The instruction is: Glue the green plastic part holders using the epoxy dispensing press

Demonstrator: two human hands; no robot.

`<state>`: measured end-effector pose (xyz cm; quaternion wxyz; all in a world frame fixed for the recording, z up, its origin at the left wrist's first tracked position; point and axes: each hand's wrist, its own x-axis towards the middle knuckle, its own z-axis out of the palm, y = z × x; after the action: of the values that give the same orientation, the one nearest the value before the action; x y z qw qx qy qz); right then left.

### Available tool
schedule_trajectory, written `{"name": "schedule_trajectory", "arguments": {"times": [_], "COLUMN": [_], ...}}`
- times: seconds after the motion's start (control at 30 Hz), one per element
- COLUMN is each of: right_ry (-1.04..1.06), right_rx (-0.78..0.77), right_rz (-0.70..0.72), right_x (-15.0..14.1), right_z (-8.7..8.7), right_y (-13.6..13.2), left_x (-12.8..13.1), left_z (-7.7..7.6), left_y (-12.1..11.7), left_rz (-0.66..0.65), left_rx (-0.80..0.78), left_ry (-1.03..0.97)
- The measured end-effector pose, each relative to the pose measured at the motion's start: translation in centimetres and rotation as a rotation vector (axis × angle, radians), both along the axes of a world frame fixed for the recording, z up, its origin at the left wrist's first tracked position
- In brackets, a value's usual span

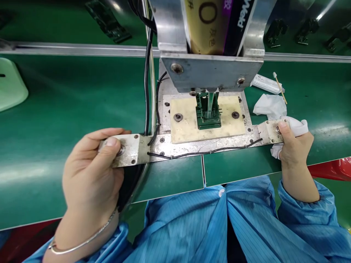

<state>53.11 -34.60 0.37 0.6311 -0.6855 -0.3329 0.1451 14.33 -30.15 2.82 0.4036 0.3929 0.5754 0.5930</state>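
My left hand [94, 171] wraps round the left metal button block [134, 148], its thumb pressed on the button. At the other end of the metal base bar, my right hand [296, 146] grips the right button block [267, 132], thumb on its button, with a white cloth [297, 126] between its fingers. Between the two, a cream fixture plate [183, 129] holds a small green circuit board assembly [208, 122]. A clear nozzle [210, 104] reaches down into the board from a metal bracket [211, 71] bearing a gold, purple and black cartridge [205, 27].
Right of the machine lie a white tube [265, 84], a cotton swab [280, 88] and a crumpled white wipe [270, 105]. Black cables [148, 84] run beside the base. A pale green tray [11, 84] sits far left. Dark parts [307, 31] lie beyond the metal rail [82, 50].
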Motion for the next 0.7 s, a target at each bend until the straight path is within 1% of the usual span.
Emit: {"name": "schedule_trajectory", "arguments": {"times": [0.13, 0.27, 0.6, 0.7], "right_ry": [-0.022, -0.035, 0.001, -0.002], "right_rx": [-0.009, -0.027, 0.015, 0.005], "right_rz": [-0.01, -0.008, -0.001, -0.005], "right_x": [0.06, 0.1, -0.09, -0.11], "right_z": [0.12, 0.18, 0.55, 0.55], "right_y": [0.01, 0.0, 0.05, 0.09], "left_x": [0.03, -0.09, 0.03, 0.08], "left_z": [-0.17, -0.39, -0.51, -0.5], "left_y": [0.1, 0.1, 0.29, 0.28], "left_rz": [0.013, 0.002, -0.015, -0.01], "left_rx": [-0.008, 0.019, 0.074, 0.069], "left_ry": [0.008, 0.011, -0.024, -0.024]}}
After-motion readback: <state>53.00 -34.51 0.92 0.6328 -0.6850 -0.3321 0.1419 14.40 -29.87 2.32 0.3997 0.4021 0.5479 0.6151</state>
